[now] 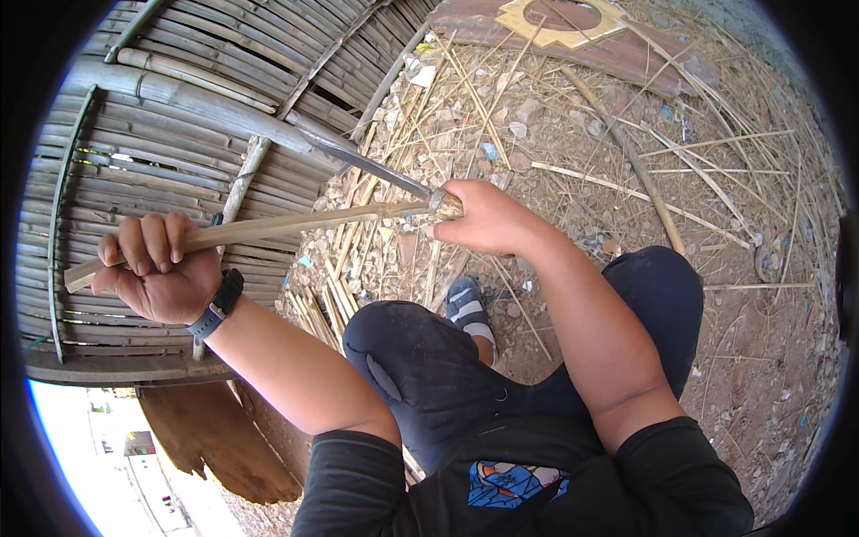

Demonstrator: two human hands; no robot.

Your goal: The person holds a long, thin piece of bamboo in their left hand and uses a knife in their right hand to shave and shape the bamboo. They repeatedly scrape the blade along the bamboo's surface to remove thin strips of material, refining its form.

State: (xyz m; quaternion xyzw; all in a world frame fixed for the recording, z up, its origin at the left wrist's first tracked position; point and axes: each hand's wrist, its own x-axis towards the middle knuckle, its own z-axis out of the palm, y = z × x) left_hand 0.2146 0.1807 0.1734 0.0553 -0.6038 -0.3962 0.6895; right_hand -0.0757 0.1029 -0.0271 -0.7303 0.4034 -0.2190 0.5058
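Observation:
My left hand [159, 268], with a dark watch on its wrist, is closed around one end of a long split bamboo strip [309, 222]. The strip runs rightward, and its other end meets the machete [383, 172] where blade and handle join; whether it touches or only overlaps there I cannot tell. My right hand [486, 217] grips the machete's short wooden handle, its fingers mostly hidden behind the hand. The long grey blade points up and to the left, above the strip, its far end close to the bamboo wall.
A bamboo slat wall [179, 170] stands close on the left. Bamboo splints, stones and scraps litter the ground around my legs. A thin pole [626, 148] lies ahead to the right. Beyond it is a brownish board [483, 25] bearing a yellowish piece with a round hole [595, 34].

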